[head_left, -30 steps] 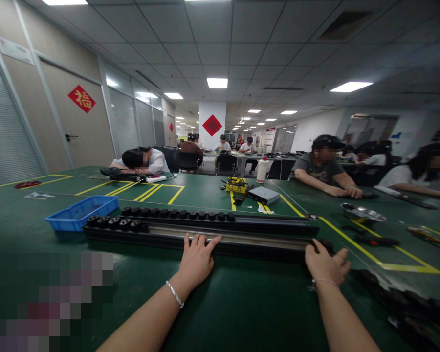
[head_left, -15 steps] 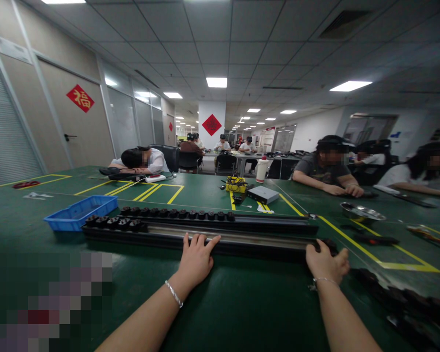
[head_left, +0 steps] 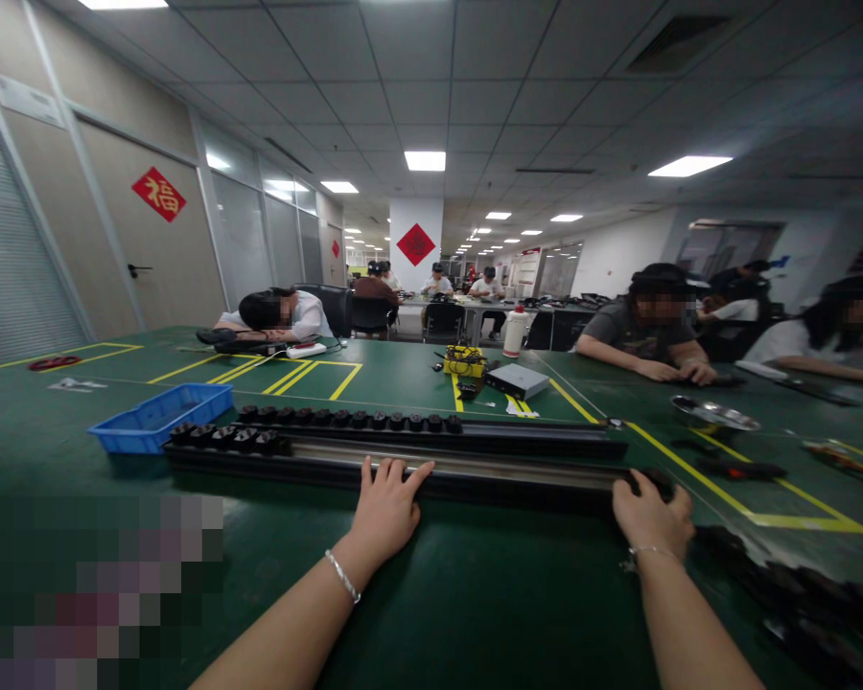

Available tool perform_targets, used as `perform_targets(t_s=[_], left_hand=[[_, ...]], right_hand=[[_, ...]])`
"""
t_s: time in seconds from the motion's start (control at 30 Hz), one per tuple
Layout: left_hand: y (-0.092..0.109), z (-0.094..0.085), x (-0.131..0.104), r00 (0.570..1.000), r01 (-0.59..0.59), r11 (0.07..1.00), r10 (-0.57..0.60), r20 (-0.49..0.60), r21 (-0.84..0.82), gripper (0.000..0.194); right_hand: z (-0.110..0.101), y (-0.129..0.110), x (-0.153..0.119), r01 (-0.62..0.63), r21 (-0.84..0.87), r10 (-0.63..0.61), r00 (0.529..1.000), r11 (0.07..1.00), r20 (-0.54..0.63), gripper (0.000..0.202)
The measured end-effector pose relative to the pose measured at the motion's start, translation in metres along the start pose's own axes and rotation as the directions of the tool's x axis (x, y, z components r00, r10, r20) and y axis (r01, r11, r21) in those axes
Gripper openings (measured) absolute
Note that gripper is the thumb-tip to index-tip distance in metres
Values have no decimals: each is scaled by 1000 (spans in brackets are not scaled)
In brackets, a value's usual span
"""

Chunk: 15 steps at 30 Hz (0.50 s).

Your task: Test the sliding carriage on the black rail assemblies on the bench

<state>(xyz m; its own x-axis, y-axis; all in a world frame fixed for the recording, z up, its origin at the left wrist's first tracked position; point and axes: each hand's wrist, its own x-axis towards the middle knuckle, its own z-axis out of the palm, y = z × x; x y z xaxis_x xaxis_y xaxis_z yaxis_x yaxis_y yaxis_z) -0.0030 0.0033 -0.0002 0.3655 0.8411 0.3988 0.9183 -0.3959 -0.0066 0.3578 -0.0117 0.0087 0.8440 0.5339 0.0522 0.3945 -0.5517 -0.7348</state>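
A long black rail (head_left: 503,486) with a pale metal channel lies across the table in front of me. Several black knob-like blocks (head_left: 244,438) sit in its left end. Across the rail's near edge rests my left hand (head_left: 390,503), fingers spread and fingertips on the rim. My right hand (head_left: 654,517) curls at the rail's right end around a small dark block (head_left: 658,482), mostly hidden by the fingers. Behind lies a second black rail (head_left: 539,439) with a row of similar blocks (head_left: 360,419) along its left part.
A blue tray (head_left: 126,436) stands by the left rail ends. More black blocks (head_left: 805,585) lie at the near right. Beyond are a metal bowl (head_left: 715,414), a grey box (head_left: 518,381), a yellow item with cables (head_left: 464,360) and a bottle (head_left: 516,333). Several people sit around.
My right hand has shifted slightly to the right at the rail's end. My left hand stays in place on the rail.
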Motion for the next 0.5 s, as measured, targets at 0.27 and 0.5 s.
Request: perform_targets(t_s=[0.27,0.5], left_hand=[[-2,0,0,1000,-1,1000,1,1,-11,61],[-1,-1,0,1000,8,1000,-8,12,-4,62]], right_hand=[[-6,2,8,14,7,-14,1000,1000,18,63],[0,13,22,67,35,-66,998,997,-22,59]])
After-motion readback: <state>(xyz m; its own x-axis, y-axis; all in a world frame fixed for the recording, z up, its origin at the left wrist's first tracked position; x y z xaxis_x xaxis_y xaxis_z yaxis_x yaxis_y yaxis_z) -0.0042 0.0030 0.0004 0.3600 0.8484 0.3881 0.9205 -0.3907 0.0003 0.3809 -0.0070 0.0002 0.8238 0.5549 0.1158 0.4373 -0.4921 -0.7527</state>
